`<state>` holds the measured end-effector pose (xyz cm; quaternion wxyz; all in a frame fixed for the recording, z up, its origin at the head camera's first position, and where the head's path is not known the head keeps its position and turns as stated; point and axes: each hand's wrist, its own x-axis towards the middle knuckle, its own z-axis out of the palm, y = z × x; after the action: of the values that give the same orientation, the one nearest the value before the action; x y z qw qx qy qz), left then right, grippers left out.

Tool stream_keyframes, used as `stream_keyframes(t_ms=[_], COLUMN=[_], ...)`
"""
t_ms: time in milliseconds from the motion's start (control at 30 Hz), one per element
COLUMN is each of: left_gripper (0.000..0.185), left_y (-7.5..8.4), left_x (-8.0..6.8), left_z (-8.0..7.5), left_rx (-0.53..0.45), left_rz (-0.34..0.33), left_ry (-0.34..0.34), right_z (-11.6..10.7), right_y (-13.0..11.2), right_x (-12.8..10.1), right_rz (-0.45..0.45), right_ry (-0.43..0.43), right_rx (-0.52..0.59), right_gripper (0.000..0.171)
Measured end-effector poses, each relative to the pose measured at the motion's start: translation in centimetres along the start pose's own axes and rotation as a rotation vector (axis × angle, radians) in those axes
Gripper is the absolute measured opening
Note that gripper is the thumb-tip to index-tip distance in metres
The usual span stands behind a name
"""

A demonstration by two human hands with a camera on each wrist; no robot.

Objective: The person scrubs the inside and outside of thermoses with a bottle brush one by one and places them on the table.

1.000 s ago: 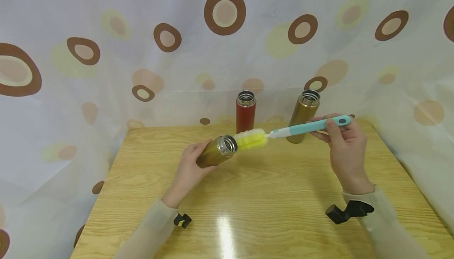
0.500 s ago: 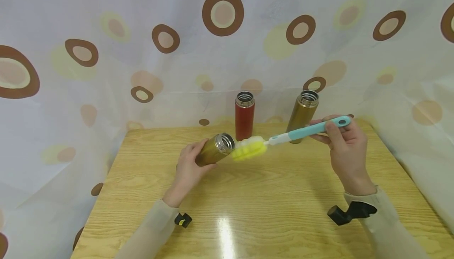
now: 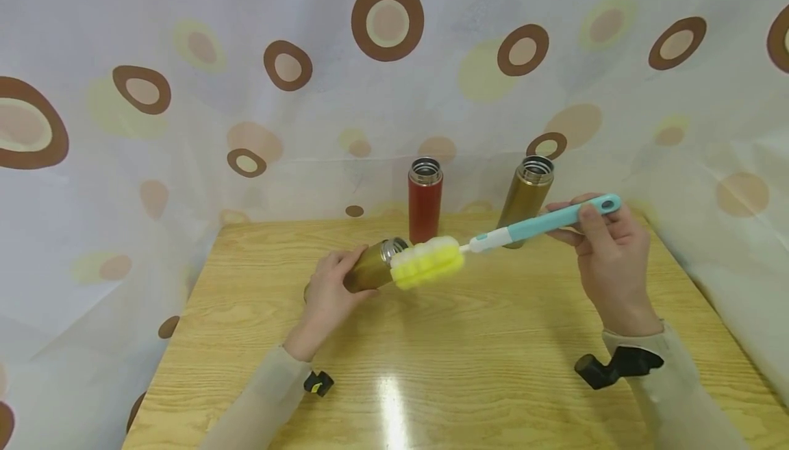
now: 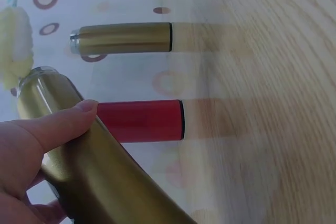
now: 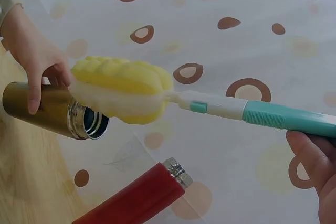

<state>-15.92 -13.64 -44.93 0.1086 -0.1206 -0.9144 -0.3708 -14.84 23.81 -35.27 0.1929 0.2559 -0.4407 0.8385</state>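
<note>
Change: sponge (image 3: 428,263) now sits higher, in front of the flask (image 3: 370,270) mouth, where before it hung just below and beside the rim; right hand (image 3: 607,251) has risen slightly.
Meaning: brush (image 3: 536,225) looks lined up with the opening, not yet inside.
Left hand (image 3: 327,292): fingers curled round the tilted gold flask, held above the worktop (image 3: 462,347).
Right hand: pinches the teal handle near its end.
Head view: sponge hides the mouth.
Right wrist view: sponge (image 5: 121,87) lies above and outside the open rim (image 5: 89,121).
Left wrist view: thumb (image 4: 58,124) on the flask body.
Behind: red flask (image 3: 425,198) and second gold flask (image 3: 525,200), upright, uncapped.
</note>
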Motion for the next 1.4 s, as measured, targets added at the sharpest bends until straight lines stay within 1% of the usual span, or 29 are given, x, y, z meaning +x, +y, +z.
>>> stream_keyframes(t_ms=[167, 267, 400, 600, 833, 967, 1133, 1200, 1300, 1400], left_gripper=[0.081, 0.081, 0.080, 0.082, 0.085, 0.084, 0.082, 0.082, 0.081, 0.083], left_y=[0.2, 0.5, 1.0, 1.6, 1.8, 1.8, 1.5, 1.4, 1.2, 1.1], left_x=[-0.2, -0.2, -0.3, -0.6, -0.8, -0.8, -0.7, -0.6, -0.4, -0.2], left_z=[0.3, 0.4, 0.4, 0.2, 0.1, 0.1, 0.0, -0.1, -0.2, -0.3], left_rx=[-0.018, 0.006, 0.026, 0.011, -0.021, -0.056, -0.103, -0.147, -0.183, -0.168], left_rz=[0.003, 0.023, 0.060, 0.069, 0.068, 0.071, 0.056, 0.033, 0.011, 0.007], left_ry=[-0.035, -0.046, -0.050, -0.050, -0.016, 0.002, 0.022, 0.037, 0.056, 0.061], right_z=[0.4, 0.6, 0.7, 0.5, 0.3, 0.2, 0.0, -0.1, -0.3, -0.5], right_y=[0.3, 0.5, 0.9, 1.3, 1.1, 1.0, 1.0, 1.0, 1.1, 1.1], right_x=[0.1, 0.1, 0.3, 0.4, 0.4, 0.4, 0.5, 0.5, 0.4, 0.3], right_rz=[-0.016, -0.036, -0.064, -0.092, -0.114, -0.111, -0.105, -0.104, -0.106, -0.109], right_ry=[0.002, 0.018, 0.037, 0.064, 0.103, 0.125, 0.143, 0.137, 0.116, 0.086], right_rx=[0.037, 0.062, 0.065, 0.040, -0.020, -0.039, -0.059, -0.071, -0.102, -0.133], right_gripper=[0.019, 0.018, 0.016, 0.016, 0.015, 0.015, 0.014, 0.014, 0.015, 0.015])
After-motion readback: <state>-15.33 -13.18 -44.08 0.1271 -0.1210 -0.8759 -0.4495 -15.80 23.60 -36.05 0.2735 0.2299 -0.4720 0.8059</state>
